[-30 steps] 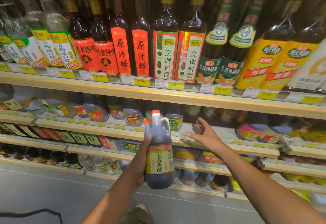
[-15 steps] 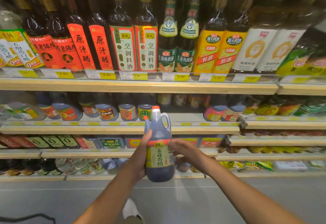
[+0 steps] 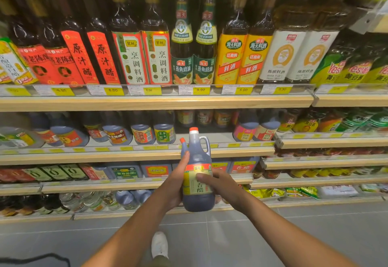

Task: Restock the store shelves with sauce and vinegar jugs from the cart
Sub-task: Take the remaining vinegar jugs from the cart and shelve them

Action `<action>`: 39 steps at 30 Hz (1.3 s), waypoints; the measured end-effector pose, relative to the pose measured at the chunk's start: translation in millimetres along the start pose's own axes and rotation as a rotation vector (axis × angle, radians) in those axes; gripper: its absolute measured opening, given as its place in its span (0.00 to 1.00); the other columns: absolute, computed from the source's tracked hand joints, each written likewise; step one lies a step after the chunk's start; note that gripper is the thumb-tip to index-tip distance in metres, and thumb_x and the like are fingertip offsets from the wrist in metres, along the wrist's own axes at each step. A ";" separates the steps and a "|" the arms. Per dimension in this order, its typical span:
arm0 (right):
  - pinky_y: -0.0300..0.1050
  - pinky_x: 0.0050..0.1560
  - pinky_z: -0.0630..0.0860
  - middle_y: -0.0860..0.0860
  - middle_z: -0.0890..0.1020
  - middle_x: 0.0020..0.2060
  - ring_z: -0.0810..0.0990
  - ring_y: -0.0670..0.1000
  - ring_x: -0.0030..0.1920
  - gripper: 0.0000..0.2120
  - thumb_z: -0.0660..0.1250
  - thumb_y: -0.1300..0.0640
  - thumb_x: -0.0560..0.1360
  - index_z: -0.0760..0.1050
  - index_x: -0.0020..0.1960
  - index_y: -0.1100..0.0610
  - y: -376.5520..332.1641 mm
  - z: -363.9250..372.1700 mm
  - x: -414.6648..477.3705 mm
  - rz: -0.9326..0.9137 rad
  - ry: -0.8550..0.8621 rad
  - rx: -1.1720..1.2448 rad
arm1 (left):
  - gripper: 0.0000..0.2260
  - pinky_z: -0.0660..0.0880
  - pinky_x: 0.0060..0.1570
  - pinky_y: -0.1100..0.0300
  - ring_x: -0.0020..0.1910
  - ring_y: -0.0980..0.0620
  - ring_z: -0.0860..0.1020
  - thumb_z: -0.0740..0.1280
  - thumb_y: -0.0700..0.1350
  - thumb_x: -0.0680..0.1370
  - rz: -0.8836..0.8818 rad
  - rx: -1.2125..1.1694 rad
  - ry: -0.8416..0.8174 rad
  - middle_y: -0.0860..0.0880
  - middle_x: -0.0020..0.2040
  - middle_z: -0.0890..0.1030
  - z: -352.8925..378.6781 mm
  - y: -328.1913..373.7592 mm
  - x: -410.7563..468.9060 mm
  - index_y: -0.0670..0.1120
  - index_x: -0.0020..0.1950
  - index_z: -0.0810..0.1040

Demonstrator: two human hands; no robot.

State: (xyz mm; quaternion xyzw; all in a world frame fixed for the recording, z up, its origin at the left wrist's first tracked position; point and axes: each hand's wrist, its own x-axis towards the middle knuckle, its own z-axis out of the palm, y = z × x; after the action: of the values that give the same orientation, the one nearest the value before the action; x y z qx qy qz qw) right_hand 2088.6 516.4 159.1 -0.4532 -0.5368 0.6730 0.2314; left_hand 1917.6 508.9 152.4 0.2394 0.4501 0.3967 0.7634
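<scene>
A vinegar jug (image 3: 198,174) of dark liquid, with a white neck, orange cap, loop handle on its right and a yellow label under a red band, is held upright in front of the shelving, level with the third shelf. It is gripped on its left by the left hand (image 3: 175,184), thumb laid up the shoulder, and on its right by the right hand (image 3: 220,182), thumb pressed across the label and fingers curled behind. A second orange cap (image 3: 182,140) is seen just beside the neck; what it belongs to cannot be told. Tall bottles (image 3: 134,56) are ranged along the top shelf (image 3: 147,102) above yellow price tags (image 3: 200,90). Squat jugs (image 3: 117,134) are stocked on the second shelf (image 3: 105,157). A white shoe (image 3: 159,244) is seen on the grey floor (image 3: 273,235).
</scene>
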 end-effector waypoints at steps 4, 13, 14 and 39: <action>0.46 0.51 0.83 0.53 0.86 0.53 0.86 0.54 0.55 0.19 0.72 0.42 0.75 0.82 0.59 0.54 -0.8 -8.5 12.2 -0.017 0.033 0.035 | 0.33 0.79 0.60 0.43 0.57 0.43 0.84 0.66 0.72 0.69 -0.023 0.137 0.130 0.44 0.58 0.85 -0.5 10.4 11.0 0.50 0.64 0.81; 0.55 0.56 0.82 0.52 0.88 0.49 0.87 0.53 0.51 0.18 0.77 0.43 0.70 0.84 0.54 0.53 -5.0 -33.2 76.3 -0.034 0.148 -0.029 | 0.06 0.84 0.48 0.49 0.41 0.51 0.85 0.70 0.46 0.80 0.180 0.339 0.337 0.46 0.44 0.85 -29.7 33.7 28.3 0.46 0.51 0.85; 0.55 0.57 0.82 0.52 0.87 0.50 0.87 0.53 0.52 0.19 0.77 0.43 0.70 0.84 0.55 0.53 -7.7 -34.9 84.3 -0.045 0.143 -0.025 | 0.06 0.83 0.47 0.50 0.39 0.52 0.83 0.69 0.44 0.81 0.202 0.351 0.355 0.46 0.41 0.84 -30.7 38.7 32.7 0.45 0.51 0.86; 0.31 0.50 0.77 0.54 0.84 0.58 0.82 0.48 0.54 0.26 0.80 0.61 0.69 0.77 0.65 0.62 -29.4 -57.3 213.9 -0.179 0.317 -0.288 | 0.30 0.70 0.49 0.79 0.66 0.58 0.74 0.57 0.25 0.75 0.283 0.681 0.293 0.55 0.67 0.77 -70.2 83.4 139.4 0.50 0.70 0.74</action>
State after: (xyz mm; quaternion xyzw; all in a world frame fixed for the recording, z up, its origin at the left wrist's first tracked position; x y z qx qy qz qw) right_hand 2029.4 725.8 108.4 -0.5321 -0.6222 0.4867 0.3047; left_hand 1862.5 671.6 109.6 0.4795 0.6224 0.3561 0.5058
